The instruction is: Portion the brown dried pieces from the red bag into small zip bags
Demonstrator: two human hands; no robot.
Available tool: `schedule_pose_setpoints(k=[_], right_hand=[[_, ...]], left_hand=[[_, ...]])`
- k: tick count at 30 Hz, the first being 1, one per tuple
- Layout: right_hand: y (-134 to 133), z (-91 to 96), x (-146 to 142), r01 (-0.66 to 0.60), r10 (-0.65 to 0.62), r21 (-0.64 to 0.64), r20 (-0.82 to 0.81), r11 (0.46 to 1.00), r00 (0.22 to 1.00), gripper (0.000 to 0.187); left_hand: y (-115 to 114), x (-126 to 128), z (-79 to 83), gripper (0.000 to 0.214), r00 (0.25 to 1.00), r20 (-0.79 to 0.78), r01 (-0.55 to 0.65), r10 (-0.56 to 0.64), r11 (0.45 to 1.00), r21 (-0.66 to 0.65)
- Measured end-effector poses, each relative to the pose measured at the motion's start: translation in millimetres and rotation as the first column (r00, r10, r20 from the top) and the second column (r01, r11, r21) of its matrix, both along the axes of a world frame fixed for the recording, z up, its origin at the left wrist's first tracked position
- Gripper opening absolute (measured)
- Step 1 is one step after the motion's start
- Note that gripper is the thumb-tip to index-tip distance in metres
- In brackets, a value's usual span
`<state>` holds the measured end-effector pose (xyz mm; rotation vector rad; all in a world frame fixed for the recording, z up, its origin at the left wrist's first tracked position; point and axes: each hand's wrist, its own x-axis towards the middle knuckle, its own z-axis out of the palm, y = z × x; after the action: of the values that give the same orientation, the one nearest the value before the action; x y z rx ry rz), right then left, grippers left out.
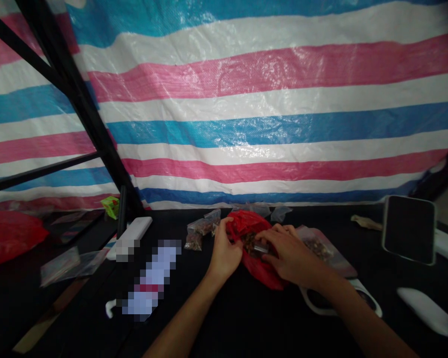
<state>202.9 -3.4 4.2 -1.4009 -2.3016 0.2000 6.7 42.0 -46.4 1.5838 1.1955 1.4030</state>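
My left hand [224, 251] pinches the edge of a red plastic bag [263, 271] lying on the black tabletop. My right hand [289, 253] is curled over the bag's mouth, gripping the red plastic. Dark brown dried pieces [249, 242] show in the opening, and a small shiny clear item [260, 248] sits by my right fingers. Just left of my left hand lie small clear bags of brown pieces [198, 231]. A pink-backed pouch of similar pieces [318, 248] lies beyond my right hand.
A striped tarp [269, 114] hangs behind the black tabletop [239, 318], crossed by a black metal frame [78, 94]. On the table are a white power bank [133, 237], a blurred packet [151, 278], a dark square panel [408, 229], and a red bag [7, 238] at far left.
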Motion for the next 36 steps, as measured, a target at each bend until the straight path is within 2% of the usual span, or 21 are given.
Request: schedule_pose_setpoints(k=[3,6,8,11,14,20,28,30,33,36], right_hand=[[-1.3,-1.5,-5.4,0.009,-0.009,0.006,-0.02,1.0,1.0,0.031],[-2.0,-3.1,-9.2,0.045,-0.046,-0.012,-0.029,0.999,0.999,0.029],[-1.9,-4.6,-10.5,0.059,-0.059,-0.01,-0.023,0.998,0.998,0.031],[-1.6,-6.8,-11.8,0.061,-0.061,0.02,0.026,0.998,0.998,0.036],[-2.0,-8.1,-13.3,0.096,-0.099,0.044,0.08,0.994,0.992,0.033],[-1.8,-8.4,-18.8,0.153,-0.153,0.012,0.034,0.988,0.988,0.029],[-0.9,-11.2,-26.8,0.165,-0.166,-0.026,-0.088,0.986,0.982,0.031],[0.7,-13.2,-26.4,0.165,-0.167,-0.026,-0.123,0.986,0.978,0.032],[4.8,-15.4,-22.8,0.18,-0.18,-0.018,-0.197,0.983,0.964,0.032],[10.1,-14.2,-15.1,0.204,-0.189,0.026,-0.277,0.979,0.942,0.032]], left_hand=[[-5.2,1.9,6.9,0.057,0.995,0.09,0.047,-0.036,0.991,-0.127],[-11.1,3.0,17.0,0.052,0.959,0.266,0.174,-0.094,0.94,-0.295],[-12.5,3.3,21.5,0.05,0.938,0.335,0.21,-0.092,0.919,-0.335],[-10.7,3.8,22.4,0.049,0.948,0.312,0.154,-0.054,0.939,-0.306],[-8.2,4.5,20.2,0.049,0.964,0.264,0.088,-0.018,0.963,-0.255],[-10.0,4.3,19.6,0.052,0.911,0.393,0.255,-0.121,0.916,-0.31],[-8.8,2.8,17.1,0.047,0.898,0.418,0.279,-0.136,0.911,-0.302],[-7.6,2.1,17.9,0.041,0.926,0.353,0.225,-0.131,0.944,-0.24],[-6.3,-0.9,19.6,0.031,0.995,0.095,0.034,-0.033,0.999,-0.014],[-6.5,-4.8,20.4,0.032,0.983,-0.144,-0.086,0.11,0.982,0.165]])
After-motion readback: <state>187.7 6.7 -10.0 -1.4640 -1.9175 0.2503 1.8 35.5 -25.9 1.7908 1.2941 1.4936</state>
